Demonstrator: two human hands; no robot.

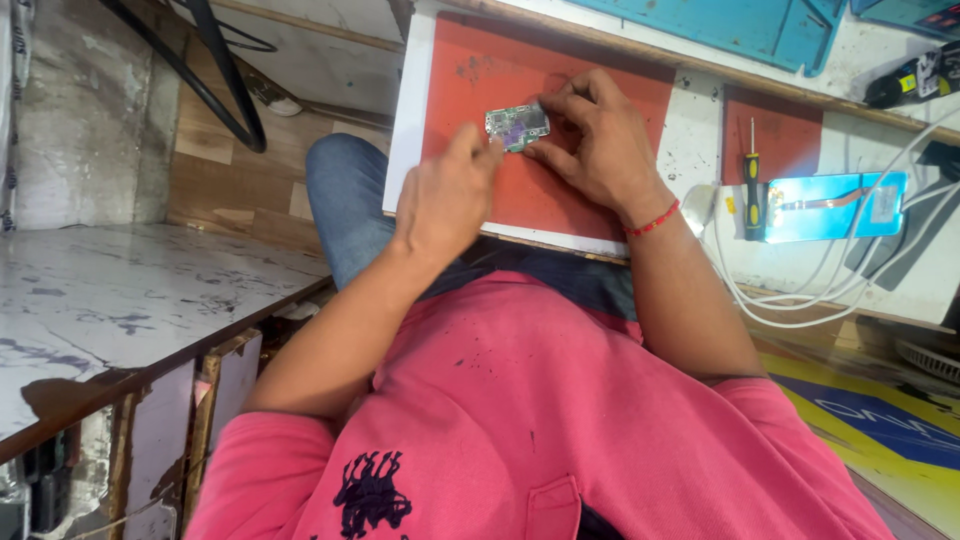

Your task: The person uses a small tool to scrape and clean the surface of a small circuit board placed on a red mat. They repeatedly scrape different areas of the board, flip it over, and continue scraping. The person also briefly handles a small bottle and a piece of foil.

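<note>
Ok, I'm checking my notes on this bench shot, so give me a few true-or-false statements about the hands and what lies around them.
1. Both hands touch a small circuit board. True.
2. The board lies on a blue mat. False: it lies on a red mat.
3. The right hand wears a red thread bracelet at the wrist. True.
4. A screwdriver is held in the left hand. False: it lies on the bench, right of the mat.
5. White cables lie at the right. True.

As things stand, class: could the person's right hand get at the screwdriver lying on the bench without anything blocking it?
Probably yes. The right hand rests on the small circuit board, and the screwdriver lies off to its right beside the blue phone. Only bare bench surface and red mat lie between; the white cables run nearer the body.
</note>
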